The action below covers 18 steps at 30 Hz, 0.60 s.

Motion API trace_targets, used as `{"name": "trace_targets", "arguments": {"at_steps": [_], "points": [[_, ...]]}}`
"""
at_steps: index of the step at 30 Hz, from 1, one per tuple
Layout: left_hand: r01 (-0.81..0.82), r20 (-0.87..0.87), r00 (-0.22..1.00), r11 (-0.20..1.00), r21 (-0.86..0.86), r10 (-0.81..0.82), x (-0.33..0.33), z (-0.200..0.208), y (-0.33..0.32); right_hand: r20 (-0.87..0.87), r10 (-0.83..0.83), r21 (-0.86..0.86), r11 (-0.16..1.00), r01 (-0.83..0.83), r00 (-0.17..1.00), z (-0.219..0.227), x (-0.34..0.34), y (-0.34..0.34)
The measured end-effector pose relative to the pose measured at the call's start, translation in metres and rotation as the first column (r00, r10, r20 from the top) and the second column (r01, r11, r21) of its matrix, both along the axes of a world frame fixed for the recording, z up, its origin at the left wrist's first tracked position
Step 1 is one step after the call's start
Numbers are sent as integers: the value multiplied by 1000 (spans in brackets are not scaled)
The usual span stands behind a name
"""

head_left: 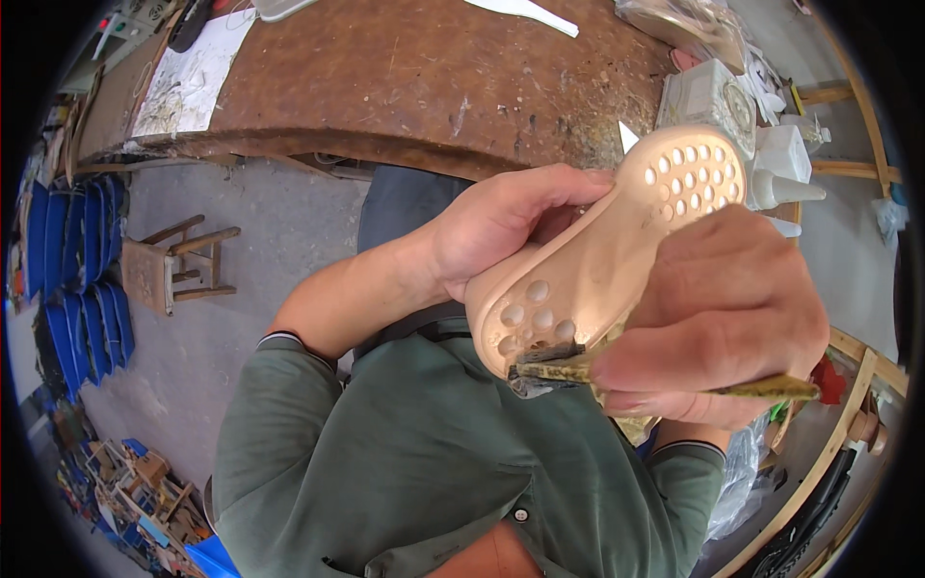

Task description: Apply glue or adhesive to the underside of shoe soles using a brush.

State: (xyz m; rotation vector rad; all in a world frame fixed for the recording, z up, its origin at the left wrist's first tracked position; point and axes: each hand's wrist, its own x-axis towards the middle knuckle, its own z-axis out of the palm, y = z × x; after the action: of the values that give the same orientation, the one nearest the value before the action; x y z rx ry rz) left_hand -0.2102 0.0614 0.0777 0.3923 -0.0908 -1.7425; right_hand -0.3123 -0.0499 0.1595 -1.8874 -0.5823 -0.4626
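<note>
A beige shoe sole (602,252) with round recesses at both ends is tilted in front of my chest. My left hand (511,222) grips it along its left edge, thumb on the rim and fingers hidden underneath. In my right hand (723,318) is a brush (554,372) with a stained yellowish handle, pinched between thumb and fingers. Its dark, clotted head touches the rim at the sole's nearer end, beside the recesses there. Part of the sole's right side is hidden behind my right hand.
Ahead stands a brown worktable (414,77) with a white plastic tool (525,13) and a stained paper sheet (193,82). White containers (708,101) crowd its right end. A wooden stool (178,260) stands on the floor at left, near stacked blue pieces (77,231). Wooden racking (848,395) runs along the right.
</note>
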Motion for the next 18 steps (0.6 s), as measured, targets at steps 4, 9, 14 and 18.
{"name": "trace_targets", "arguments": {"at_steps": [4,9,14,18], "points": [[8,4,1000,998,61,-9,2,3,1,-25,120,-134,983,-122,992,3,14,-11],[25,-46,999,996,-82,-29,4,-2,-10,-316,137,-258,940,-224,939,26,16,-35],[8,25,1000,999,-49,-6,22,-18,-5,-293,242,-25,965,-260,925,3,25,-71],[-10,-69,998,999,-33,8,53,-41,-18,-181,-188,-10,982,190,965,-5,4,-99]]}}
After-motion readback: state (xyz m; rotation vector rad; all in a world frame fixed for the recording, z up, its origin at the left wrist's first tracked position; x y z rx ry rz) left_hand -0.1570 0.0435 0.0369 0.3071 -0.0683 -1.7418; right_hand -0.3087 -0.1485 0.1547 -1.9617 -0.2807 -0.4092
